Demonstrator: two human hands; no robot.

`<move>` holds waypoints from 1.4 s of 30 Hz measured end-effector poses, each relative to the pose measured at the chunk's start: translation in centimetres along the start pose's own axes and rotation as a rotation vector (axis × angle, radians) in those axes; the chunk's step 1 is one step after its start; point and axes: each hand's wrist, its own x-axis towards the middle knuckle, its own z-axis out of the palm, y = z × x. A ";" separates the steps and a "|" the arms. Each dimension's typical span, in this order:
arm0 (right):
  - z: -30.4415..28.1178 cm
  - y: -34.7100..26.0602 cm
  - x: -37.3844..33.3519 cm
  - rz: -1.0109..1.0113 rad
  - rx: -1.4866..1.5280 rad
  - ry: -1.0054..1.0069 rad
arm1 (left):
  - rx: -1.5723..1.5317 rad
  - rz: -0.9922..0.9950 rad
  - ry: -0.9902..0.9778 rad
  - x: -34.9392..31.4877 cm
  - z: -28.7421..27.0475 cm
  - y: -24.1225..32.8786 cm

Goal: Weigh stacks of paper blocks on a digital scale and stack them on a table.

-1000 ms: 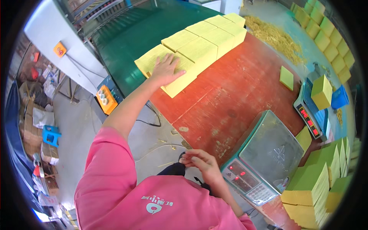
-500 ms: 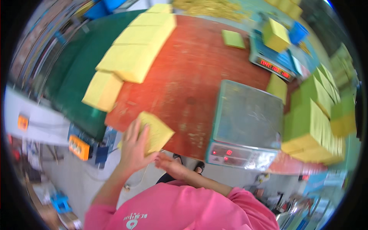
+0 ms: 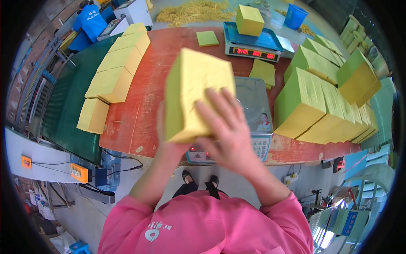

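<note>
Raised over the near middle of the table, a thick stack of yellow paper (image 3: 202, 78) hides part of the flat scale behind it. My left hand (image 3: 170, 146) grips it from below and along its left side, its fingers mostly behind the stack. The right hand (image 3: 228, 131) presses against the stack's near right face, fingers spread across the paper. Beyond and to the right of the stack, the flat scale (image 3: 253, 101) shows its grey plate and a lit front panel partly covered by my hands.
A row of yellow paper stacks (image 3: 113, 80) lines the left side, beside a green belt (image 3: 63, 101). More stacks (image 3: 302, 99) crowd the right. Farther back, a second scale (image 3: 253, 46) bears a yellow block (image 3: 249, 20), near a thin yellow pad (image 3: 207, 38). A person in blue (image 3: 91, 21) is far left.
Both hands have moved up and right from the table's near left edge, and a full paper stack is now lifted between them. The view has shifted too.
</note>
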 end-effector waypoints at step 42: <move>24.4 -2.7 7.8 0.211 0.226 -0.261 | 2.404 0.074 -0.702 -8.4 -12.7 27.5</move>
